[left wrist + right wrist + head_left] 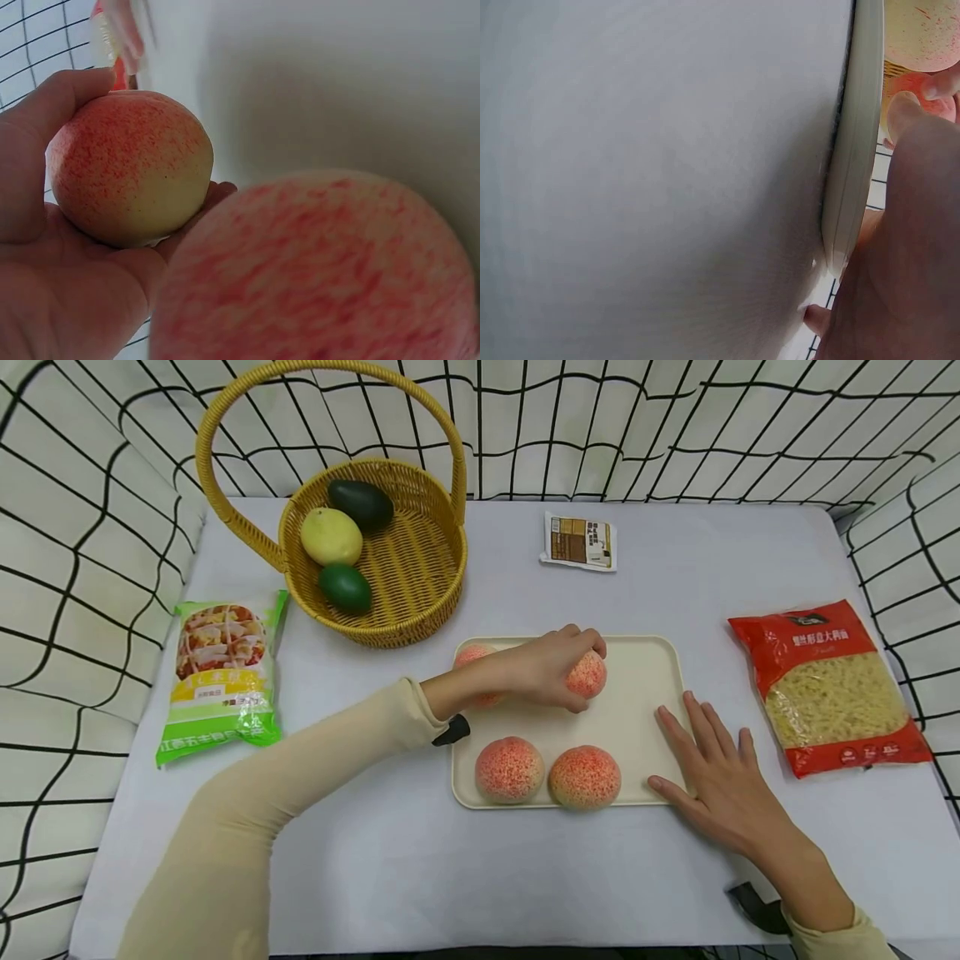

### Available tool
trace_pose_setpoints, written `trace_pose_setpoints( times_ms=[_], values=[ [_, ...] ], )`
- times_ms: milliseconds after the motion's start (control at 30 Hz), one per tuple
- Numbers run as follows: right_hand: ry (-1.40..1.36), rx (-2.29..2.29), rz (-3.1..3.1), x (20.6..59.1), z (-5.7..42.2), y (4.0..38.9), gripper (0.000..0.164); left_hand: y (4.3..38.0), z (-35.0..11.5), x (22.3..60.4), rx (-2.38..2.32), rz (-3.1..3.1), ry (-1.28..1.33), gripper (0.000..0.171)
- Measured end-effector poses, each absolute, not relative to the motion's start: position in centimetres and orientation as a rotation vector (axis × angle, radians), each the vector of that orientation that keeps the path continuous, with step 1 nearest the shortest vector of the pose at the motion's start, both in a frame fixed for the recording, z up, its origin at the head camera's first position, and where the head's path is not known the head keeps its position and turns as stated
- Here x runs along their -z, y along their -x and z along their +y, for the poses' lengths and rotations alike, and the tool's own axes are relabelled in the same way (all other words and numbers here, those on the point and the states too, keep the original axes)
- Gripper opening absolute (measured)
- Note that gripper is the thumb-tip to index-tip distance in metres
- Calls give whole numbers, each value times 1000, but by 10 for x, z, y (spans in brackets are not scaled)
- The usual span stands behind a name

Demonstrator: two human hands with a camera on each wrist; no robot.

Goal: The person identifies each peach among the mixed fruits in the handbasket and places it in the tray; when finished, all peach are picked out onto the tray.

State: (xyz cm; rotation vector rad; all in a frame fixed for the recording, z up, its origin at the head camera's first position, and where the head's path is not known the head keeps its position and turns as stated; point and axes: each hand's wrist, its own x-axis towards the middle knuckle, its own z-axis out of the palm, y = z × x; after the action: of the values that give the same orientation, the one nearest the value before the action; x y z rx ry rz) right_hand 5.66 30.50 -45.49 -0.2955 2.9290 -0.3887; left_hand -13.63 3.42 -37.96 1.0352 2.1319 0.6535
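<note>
My left hand (543,670) grips a pink-speckled peach (587,675) over the upper middle of a cream tray (637,718). In the left wrist view the thumb and fingers curl round this peach (131,169), and another peach (315,277) looms close in front. Two peaches, a left one (510,770) and a right one (585,777), sit along the tray's near side. A third peach (474,656) lies partly hidden under my left wrist. At the tray's right edge my right hand (716,781) rests with fingers spread, its thumb by the rim (855,142).
A yellow wicker basket (420,577) with a tall handle holds a yellow fruit and two dark green ones. A green food bag (221,677) lies left, a red pasta bag (832,689) right, and a small brown-and-white packet (579,542) behind the tray. Black wire mesh surrounds the table.
</note>
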Motion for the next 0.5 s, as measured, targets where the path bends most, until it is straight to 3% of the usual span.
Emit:
trace_pose_setpoints(
  times_ms=[267,500],
  values=[
    [296,381,2932,454,304,-56,97,132,31,392,-603,2235,-1104,65],
    [291,379,2930,454,304,-56,98,131,30,388,-613,2227,-1069,73]
  ],
)
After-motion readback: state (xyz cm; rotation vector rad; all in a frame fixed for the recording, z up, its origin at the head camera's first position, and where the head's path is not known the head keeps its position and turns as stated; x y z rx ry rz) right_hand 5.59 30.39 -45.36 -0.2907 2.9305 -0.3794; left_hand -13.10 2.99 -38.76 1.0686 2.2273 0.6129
